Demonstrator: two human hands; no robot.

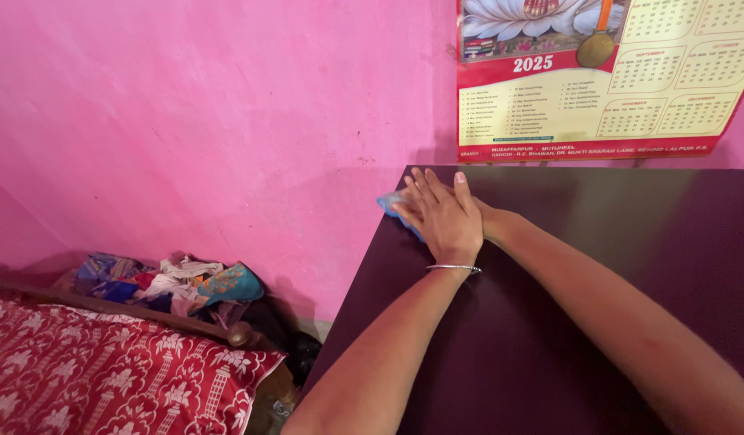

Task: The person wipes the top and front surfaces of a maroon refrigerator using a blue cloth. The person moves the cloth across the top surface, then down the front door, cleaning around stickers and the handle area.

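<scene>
A blue cloth [390, 202] lies flat at the far left corner of a dark brown table top [597, 266]. My right hand [481, 216] rests palm-down on the cloth, reaching in from the right, and is mostly hidden. My left hand [443, 219] lies flat on top of the right hand with its fingers stretched out, and a thin silver bangle [452, 267] sits on its wrist. Only a small edge of the cloth shows beyond the fingers.
A pink wall stands behind the table, with a red and cream wall calendar [597, 76] hanging above its back edge. To the left, lower down, is a bed with a red patterned cover [106, 370] and a heap of crumpled clothes [175, 282].
</scene>
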